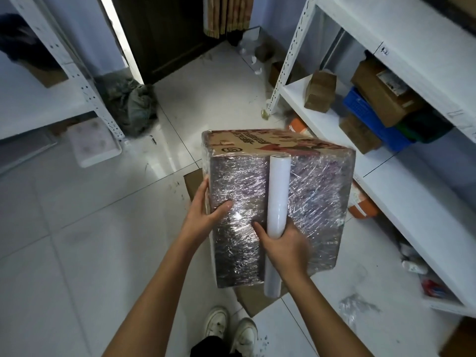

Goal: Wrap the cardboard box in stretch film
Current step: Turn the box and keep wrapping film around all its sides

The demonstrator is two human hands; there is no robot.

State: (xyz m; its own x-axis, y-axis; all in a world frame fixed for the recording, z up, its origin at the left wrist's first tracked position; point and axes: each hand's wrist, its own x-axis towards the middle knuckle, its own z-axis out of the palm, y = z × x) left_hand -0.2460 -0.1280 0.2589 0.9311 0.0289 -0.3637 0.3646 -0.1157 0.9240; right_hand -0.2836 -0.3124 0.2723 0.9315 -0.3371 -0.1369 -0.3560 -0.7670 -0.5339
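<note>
Roughly, from biggest to smallest:

Room: white tiled floor [90,253] under me, white metal shelves [386,197] at my right loaded with brown parcels and a blue crate [371,119], and another shelf unit [85,81] at my left.

Box: the cardboard box [278,202] stands in front of me, propped on flattened cardboard [255,297] on the floor, near the right-hand shelves. Its big face toward me is covered in crinkled, shiny film; the printed top face also looks filmed over at its edges.

Roll: the roll of stretch film [277,197] lies upright against the middle of that near face, touching it, its top end level with the box's upper edge.

Right hand: my right hand [286,248] is wrapped around the lower part of the roll, fingers curled round it, thumb lying along the film.

Left hand: my left hand [206,210] holds the box's left edge, thumb pressed flat on the near face and fingers reaching round the side (steadying it, I'd say).

Progress: I judge the job well along, since several layers seem to be on the faces I can see. Left to do, as far as I can judge: perhaps another pass, then tearing the film from the roll and smoothing the tail down. The far and bottom sides are hidden, so I can't vouch for them.
</note>
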